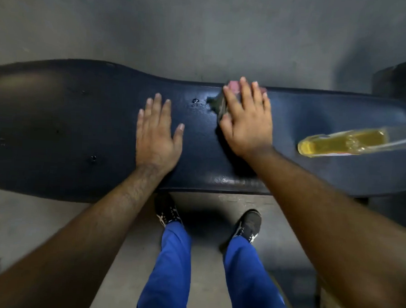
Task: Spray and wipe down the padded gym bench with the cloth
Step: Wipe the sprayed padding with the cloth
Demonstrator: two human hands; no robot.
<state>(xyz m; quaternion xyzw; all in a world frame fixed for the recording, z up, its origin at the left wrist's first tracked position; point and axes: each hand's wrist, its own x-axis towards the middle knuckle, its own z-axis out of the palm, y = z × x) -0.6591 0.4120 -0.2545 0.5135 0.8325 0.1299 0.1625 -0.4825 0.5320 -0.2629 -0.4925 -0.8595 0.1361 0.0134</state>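
The left hand (157, 137) is laid flat, fingers straight, on the padded table (57, 122). The soft, limp cloth (220, 104), probably damp, is pressed under the right hand (246, 119), fingers spread; it is best handled flat-palmed. A bottle (343, 142) is lying rightward.

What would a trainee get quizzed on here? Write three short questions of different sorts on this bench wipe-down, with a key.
1. True or false: the left hand lies flat on the padded bench, holding nothing.
2. Which hand presses the cloth? A) left B) right C) both
3. Fill in: the bottle of yellow liquid lies on its ____ on the bench, to the right of the right hand.

Key: 1 true; 2 B; 3 side.
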